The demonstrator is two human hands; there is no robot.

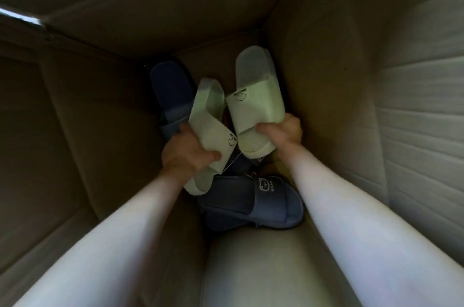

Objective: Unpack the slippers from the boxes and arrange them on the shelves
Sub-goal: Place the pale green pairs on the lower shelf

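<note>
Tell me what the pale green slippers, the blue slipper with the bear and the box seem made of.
The pale green slippers: likely soft moulded foam or rubber, matte, ribbed texture. The blue slipper: seemingly the same, matte, printed strap. The box: brown corrugated cardboard, dull, ribbing showing on its wall.

Pale green slippers (253,96) with smiley prints, blue slippers (251,201), one seemingly bear-printed, brown cardboard box (100,111)
</note>
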